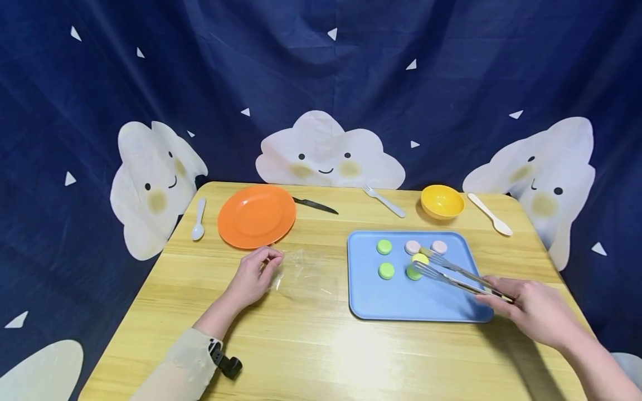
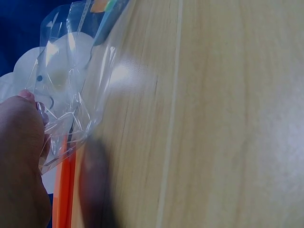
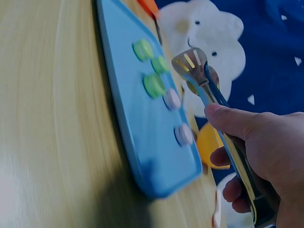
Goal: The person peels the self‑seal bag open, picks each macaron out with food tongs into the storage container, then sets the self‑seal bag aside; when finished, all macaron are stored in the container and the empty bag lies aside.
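Note:
My right hand (image 1: 494,298) grips metal tongs (image 1: 453,273) by the handle end, over the right side of a blue tray (image 1: 401,303). A yellow macaron (image 1: 420,258) sits between the tong tips, just above a green one (image 1: 412,274). Two more green macarons (image 1: 384,247) and two pink ones (image 1: 439,247) lie on the tray. In the right wrist view the tongs (image 3: 197,69) hover over the tray (image 3: 137,128), thumb on top. My left hand (image 1: 268,264) pinches the edge of a clear plastic bag (image 1: 303,273) lying on the table; the bag (image 2: 71,85) is crumpled at the fingers (image 2: 28,102).
An orange plate (image 1: 256,216), a black knife (image 1: 316,205) and a white spoon (image 1: 199,220) lie at the back left. At the back right are a fork (image 1: 384,201), a yellow bowl (image 1: 442,201) and a cream spoon (image 1: 490,214). Wooden table (image 1: 321,345); cloud curtain behind.

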`<state>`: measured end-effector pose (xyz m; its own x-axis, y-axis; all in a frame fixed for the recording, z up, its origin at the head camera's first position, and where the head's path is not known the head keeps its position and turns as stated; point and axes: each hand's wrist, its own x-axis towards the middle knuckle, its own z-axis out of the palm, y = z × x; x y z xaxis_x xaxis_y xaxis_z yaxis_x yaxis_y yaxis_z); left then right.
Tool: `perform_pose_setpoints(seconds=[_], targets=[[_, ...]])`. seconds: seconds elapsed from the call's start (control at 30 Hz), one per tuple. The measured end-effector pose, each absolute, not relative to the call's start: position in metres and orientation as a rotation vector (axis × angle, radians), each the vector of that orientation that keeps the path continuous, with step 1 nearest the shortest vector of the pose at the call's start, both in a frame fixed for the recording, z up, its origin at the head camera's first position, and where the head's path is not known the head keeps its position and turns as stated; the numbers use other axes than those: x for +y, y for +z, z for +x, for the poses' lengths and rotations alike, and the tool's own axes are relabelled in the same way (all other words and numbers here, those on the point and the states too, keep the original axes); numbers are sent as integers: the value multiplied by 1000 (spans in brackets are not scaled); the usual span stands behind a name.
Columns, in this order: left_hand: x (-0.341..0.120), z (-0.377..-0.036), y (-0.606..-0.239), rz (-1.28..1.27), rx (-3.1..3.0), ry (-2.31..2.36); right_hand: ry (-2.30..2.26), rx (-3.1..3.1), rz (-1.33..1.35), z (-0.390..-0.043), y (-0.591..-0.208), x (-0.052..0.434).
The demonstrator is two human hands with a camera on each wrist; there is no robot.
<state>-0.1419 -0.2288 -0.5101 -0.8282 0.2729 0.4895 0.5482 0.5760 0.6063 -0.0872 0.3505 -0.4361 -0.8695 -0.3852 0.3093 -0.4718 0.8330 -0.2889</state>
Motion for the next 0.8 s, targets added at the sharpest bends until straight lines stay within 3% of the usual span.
perform_pose_setpoints(seconds=[0.33, 0.8], targets=[[-230, -143, -512, -631, -2453, -1115, 484, -2924, 440, -77, -445, 386], [-230, -144, -512, -648, -2458, -1116, 495, -2977, 414, -74, -469, 401]])
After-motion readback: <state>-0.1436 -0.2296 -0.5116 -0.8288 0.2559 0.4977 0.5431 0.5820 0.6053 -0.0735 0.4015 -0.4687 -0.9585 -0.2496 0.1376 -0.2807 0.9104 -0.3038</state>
